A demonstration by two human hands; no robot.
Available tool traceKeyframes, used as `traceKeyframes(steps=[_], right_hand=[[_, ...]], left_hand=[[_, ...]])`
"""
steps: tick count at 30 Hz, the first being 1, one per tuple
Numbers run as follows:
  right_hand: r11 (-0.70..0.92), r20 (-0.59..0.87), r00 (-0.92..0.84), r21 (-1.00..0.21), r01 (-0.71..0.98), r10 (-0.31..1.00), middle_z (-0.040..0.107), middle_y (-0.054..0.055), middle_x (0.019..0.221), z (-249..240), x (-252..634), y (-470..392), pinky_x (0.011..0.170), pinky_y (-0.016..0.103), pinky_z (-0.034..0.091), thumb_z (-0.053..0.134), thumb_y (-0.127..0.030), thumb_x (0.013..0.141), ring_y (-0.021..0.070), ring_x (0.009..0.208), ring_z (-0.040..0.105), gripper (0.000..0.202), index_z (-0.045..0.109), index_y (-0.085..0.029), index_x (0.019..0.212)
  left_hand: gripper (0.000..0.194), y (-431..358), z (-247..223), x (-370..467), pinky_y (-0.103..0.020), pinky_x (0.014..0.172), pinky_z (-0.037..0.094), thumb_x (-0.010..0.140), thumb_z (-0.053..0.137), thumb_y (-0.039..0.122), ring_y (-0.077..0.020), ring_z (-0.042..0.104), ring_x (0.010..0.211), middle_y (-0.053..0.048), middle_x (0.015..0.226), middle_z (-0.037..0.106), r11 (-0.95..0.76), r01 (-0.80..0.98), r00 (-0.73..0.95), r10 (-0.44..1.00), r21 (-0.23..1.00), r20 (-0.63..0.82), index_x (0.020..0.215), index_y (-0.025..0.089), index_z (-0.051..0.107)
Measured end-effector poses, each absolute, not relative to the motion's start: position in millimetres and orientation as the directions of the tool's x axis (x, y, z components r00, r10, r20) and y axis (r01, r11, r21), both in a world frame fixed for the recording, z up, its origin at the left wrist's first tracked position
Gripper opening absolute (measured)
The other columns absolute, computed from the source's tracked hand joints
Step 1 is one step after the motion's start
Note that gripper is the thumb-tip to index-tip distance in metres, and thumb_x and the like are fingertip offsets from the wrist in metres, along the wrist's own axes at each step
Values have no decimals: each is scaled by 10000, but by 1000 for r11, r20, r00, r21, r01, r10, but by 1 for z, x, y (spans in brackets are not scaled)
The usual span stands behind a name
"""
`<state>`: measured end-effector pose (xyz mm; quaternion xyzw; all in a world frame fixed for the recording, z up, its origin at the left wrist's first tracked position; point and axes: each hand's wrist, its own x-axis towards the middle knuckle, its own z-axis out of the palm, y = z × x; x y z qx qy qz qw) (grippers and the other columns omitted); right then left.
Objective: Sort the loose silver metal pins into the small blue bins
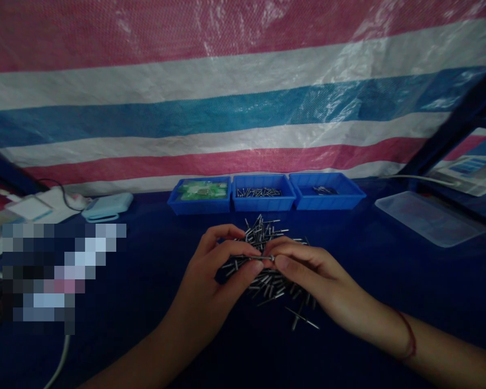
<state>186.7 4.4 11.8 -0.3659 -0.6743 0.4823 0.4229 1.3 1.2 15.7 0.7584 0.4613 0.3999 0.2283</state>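
A thin metal blind rivet lies level between my two hands, over a heap of similar rivets. My left hand pinches its left part between thumb and forefinger, with the other fingers curved behind. At its thicker right end, the thumb and fingertips of my right hand are closed on it. Both hands partly cover the heap. A few loose rivets have spread toward the near side, two of them crossed.
Along the back stand three blue bins: one with green-and-clear packets, a middle one with many rivets, a right one with a few. A clear plastic lid lies right. A light-blue case and cables are left.
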Motion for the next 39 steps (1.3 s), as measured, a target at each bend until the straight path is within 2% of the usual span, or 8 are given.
traceKeyframes(steps=[8, 14, 21, 28, 34, 39], right_hand=[[236, 186, -427, -969, 66, 885, 601, 37, 948, 13, 187, 3, 788, 288, 492, 506, -298, 886, 141, 899, 595, 212, 689, -217, 817], [236, 182, -409, -968, 84, 894, 609, 17, 835, 11, 186, 4, 722, 286, 503, 530, -301, 871, 143, 817, 595, 157, 653, -216, 824], [253, 205, -401, -965, 71, 893, 614, 11, 827, 11, 185, 4, 713, 287, 511, 544, -286, 860, 140, 805, 602, 123, 644, -224, 824], [241, 221, -290, -970, 35, 931, 640, 7, 831, 7, 186, 5, 686, 278, 518, 621, -292, 805, 130, 762, 613, 87, 664, -226, 840], [294, 284, -171, -955, 40, 944, 630, 1, 822, 5, 188, 4, 581, 249, 501, 653, -259, 777, 116, 687, 590, 80, 683, -250, 850], [410, 395, -148, -907, 93, 907, 614, 2, 808, 8, 189, 2, 581, 247, 487, 663, -225, 769, 119, 700, 590, 68, 669, -245, 833]], left_hand=[[77, -2, 16, 1, -335, 846, 480, 848, 567, 277, -160, 550, 962, -8, 1065, 517, -475, 480, 242, 880, 737, 409, 878, 279, 638], [102, -1, 17, 3, -338, 825, 490, 848, 556, 284, -175, 558, 961, -16, 1074, 526, -447, 497, 245, 895, 744, 374, 890, 283, 649], [107, 0, 17, 4, -352, 842, 485, 850, 552, 262, -177, 554, 972, -18, 1062, 521, -456, 484, 249, 890, 747, 382, 900, 285, 644], [103, -3, 15, 2, -346, 859, 477, 859, 542, 246, -172, 537, 999, -21, 1077, 506, -483, 508, 244, 875, 713, 418, 919, 273, 621], [99, 0, 11, 2, -374, 903, 457, 864, 535, 230, -180, 518, 1036, -27, 1077, 494, -492, 560, 237, 866, 667, 440, 918, 259, 613], [109, 3, 6, 1, -389, 901, 455, 874, 518, 233, -188, 521, 1023, -38, 1087, 487, -499, 570, 273, 864, 653, 423, 922, 250, 614]])
